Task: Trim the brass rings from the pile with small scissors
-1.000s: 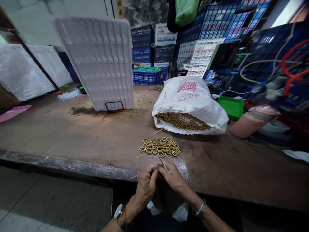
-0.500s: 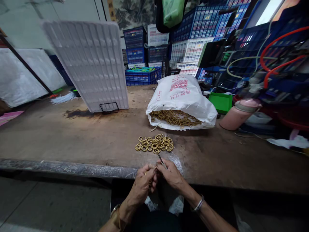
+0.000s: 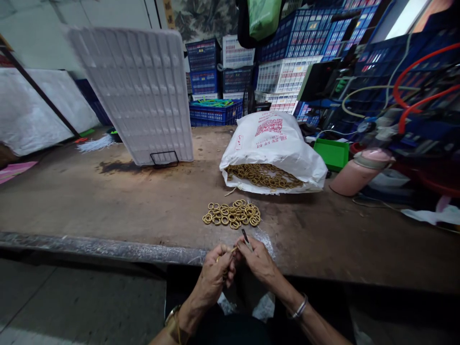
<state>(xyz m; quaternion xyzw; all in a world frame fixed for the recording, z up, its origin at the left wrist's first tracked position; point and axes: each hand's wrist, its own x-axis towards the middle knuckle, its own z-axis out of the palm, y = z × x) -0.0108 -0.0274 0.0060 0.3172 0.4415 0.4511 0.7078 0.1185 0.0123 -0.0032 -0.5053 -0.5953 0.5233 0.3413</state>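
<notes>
Both hands are close together at the table's front edge. My left hand (image 3: 216, 269) is closed, pinching a golden ring (image 3: 234, 249) at its fingertips; more gold-coloured pieces show within its curled fingers. My right hand (image 3: 261, 262) is wrapped around a slim metal blade-like tool (image 3: 246, 236), its dark tip pointing up and away from me. The right fingertips are beside the ring; whether they touch it I cannot tell. Just beyond the hands lies a loose pile of golden rings (image 3: 233, 214). Behind the pile, a white woven sack (image 3: 276, 139) lies with its mouth towards me, full of similar rings.
A pale ribbed plastic panel (image 3: 143, 96) stands in a black wire holder (image 3: 164, 158) at the left. On the right are a pink bottle (image 3: 361, 175), a green tray (image 3: 331, 154) and red hoses (image 3: 402, 96). Stacked crates (image 3: 203, 67) line the back of the brown table (image 3: 89, 206).
My right hand has shifted slightly right, and its tool now points a little more upright. More of the golden ring shows between the fingertips. The whole view has moved slightly.
</notes>
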